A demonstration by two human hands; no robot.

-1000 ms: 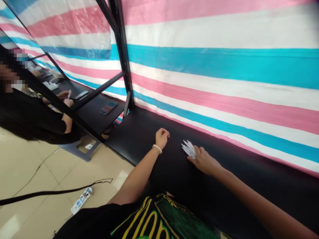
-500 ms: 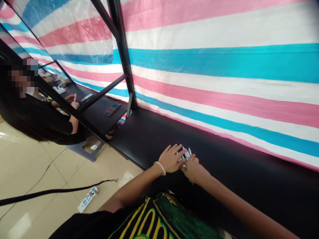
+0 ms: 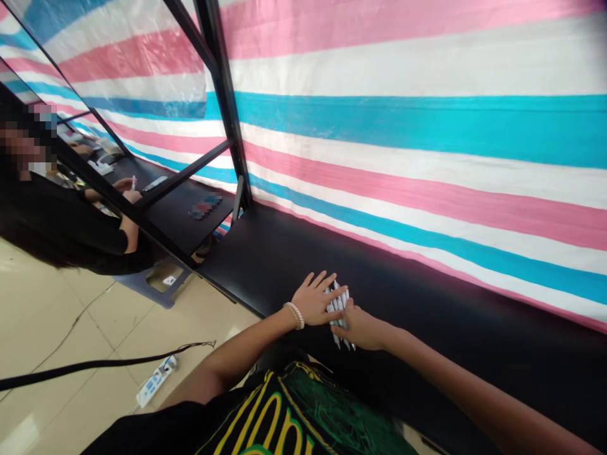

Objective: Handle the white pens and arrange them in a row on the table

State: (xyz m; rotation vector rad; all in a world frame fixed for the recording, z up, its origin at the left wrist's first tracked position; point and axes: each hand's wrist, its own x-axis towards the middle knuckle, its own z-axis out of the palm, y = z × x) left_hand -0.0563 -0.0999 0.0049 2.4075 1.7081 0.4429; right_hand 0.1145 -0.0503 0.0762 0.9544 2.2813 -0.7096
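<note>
1. The pens, a cluster of slim white ones, sit side by side on the near part of the black table, between the person's two hands. Their ends stick out below the fingers (the exact number is hard to count, as the hands cover part of them).
2. The right hand grasps the cluster from its right side, thumb lying across the pens and the other fingers curled round the far side.
3. The left hand is spread flat, fingers fanned, with its thumb and index finger reaching over the pens from the left; it grips nothing.
4. A pale beaded bracelet circles the left wrist.
5. Behind the table hangs a sheet striped in pink, white and blue.
6. To the left stands a black frame; past it a co-worker in a dark top holds a small white item in both hands, above another stretch of table.
7. Under the co-worker is a grey-blue stool.
8. On the tiled floor lies a white power strip, near a black cord.
</note>
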